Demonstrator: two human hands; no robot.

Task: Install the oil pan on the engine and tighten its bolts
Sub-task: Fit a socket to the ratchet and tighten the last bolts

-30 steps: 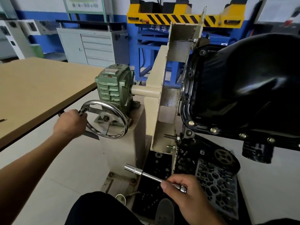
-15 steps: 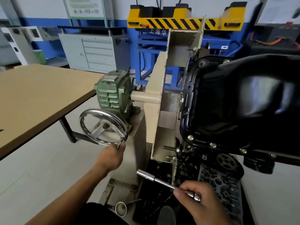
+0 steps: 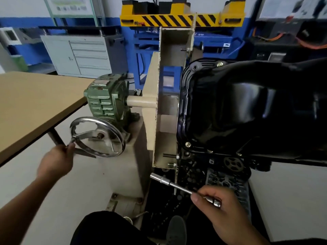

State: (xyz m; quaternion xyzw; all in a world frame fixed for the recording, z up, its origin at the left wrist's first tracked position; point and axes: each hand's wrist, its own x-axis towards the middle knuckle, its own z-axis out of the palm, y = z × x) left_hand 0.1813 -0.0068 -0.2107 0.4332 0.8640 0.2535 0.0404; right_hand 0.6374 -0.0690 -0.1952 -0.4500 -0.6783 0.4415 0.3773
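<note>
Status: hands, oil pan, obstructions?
Left hand grips handwheel handle. Right hand holds socket wrench, away from oil pan. Pan mounted, flange bolts in. Nothing blocking seen.

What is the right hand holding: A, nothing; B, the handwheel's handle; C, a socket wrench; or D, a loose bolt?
C: the right hand grips the chrome socket wrench by its shaft, down low in front of the stand, while the left hand holds the handle of the handwheel.
</note>
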